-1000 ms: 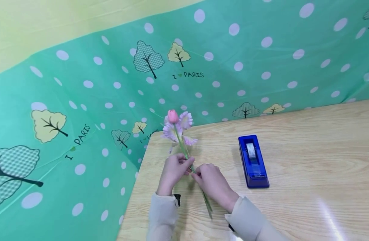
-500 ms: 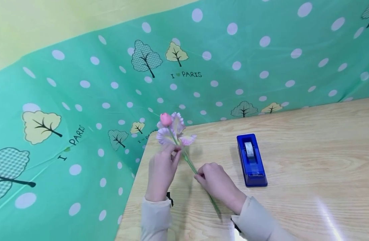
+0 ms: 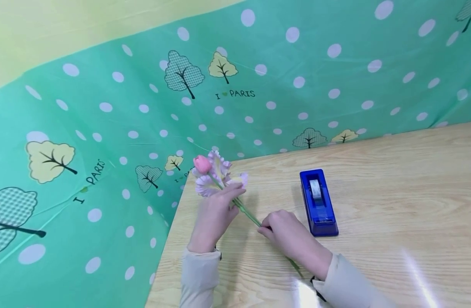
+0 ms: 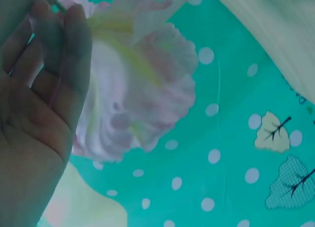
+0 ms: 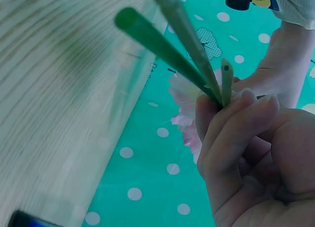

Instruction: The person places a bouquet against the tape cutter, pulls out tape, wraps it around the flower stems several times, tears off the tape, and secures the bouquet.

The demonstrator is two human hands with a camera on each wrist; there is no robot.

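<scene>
A pink tulip [image 3: 202, 164] and a pale lilac ruffled flower [image 3: 207, 185] lie together, their blooms up and to the left. My right hand [image 3: 291, 239] grips their green stems [image 3: 252, 218] partway down; in the right wrist view the stem ends [image 5: 162, 47] stick out past the curled fingers. My left hand [image 3: 215, 218] is just below the blooms, fingers reaching over the upper stems, thumb apart from the fingertips. In the left wrist view its fingers are fairly straight beside the lilac petals [image 4: 133, 94], close to a bit of stem; their exact contact is hard to see.
A blue tape dispenser [image 3: 318, 203] with a roll of tape stands on the wood-grain table [image 3: 393, 192], right of the hands. A green dotted cloth [image 3: 274, 85] with printed trees hangs behind the table and along its left side.
My left hand has gone from pinching the stems to reaching up below the blooms. The right hand has shifted right, still gripping the stems, and the flowers have tilted further left.
</scene>
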